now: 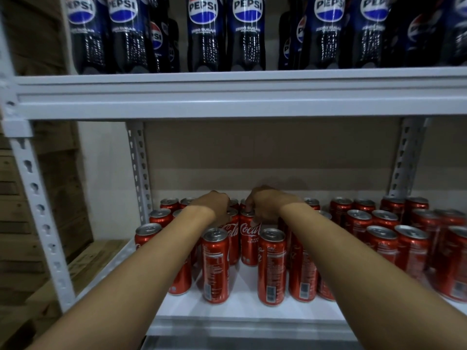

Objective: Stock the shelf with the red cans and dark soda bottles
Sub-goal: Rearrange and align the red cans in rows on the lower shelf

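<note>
Meanwhile both hands reached deep into the lower shelf point(252, 309): the left hand point(214, 204) gripped one red can point(231, 238) by its top, the right hand point(265, 203) the neighbouring can point(249, 239). More cans point(384, 246) stood on both sides of each grip; dark soda bottles point(202, 34) stood above.

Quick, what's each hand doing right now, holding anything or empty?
Left hand: grips the top of a red can in the middle row.
Right hand: grips the top of the neighbouring red can.
</note>
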